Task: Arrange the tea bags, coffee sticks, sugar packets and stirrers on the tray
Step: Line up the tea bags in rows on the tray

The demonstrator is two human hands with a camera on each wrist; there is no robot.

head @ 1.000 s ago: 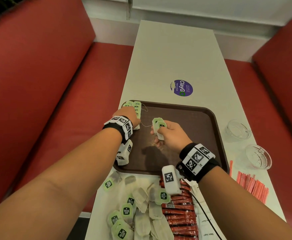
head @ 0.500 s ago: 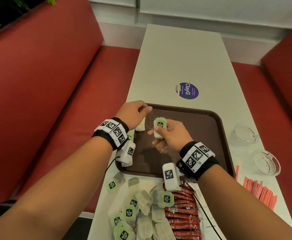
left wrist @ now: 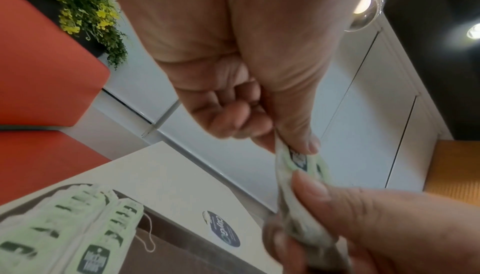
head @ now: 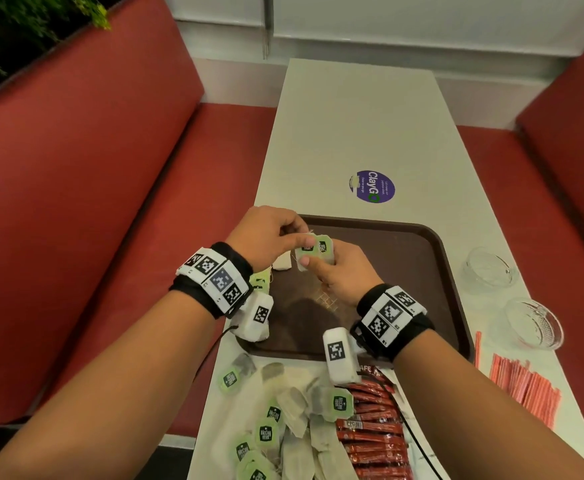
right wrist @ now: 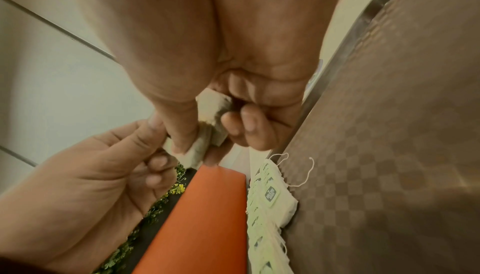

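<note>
Tea bags (head: 315,250) pinched by both hands' fingers (head: 304,260) above tray (head: 422,271), beside laid row (left wrist: 78,227).

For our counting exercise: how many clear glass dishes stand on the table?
2. One glass dish sits right of the tray; the other is nearer the person, just beyond the red stirrers.

Brown tray (head: 418,271), plastic by the look, matt with a fine checkered texture and a shinier rim; tea bags (head: 294,407) of soft, thin gauzy paper with glossy green tags; coffee sticks (head: 373,434) in shiny red foil; two clear ribbed glass dishes (head: 534,323); smooth pale bench (head: 353,133)
</note>
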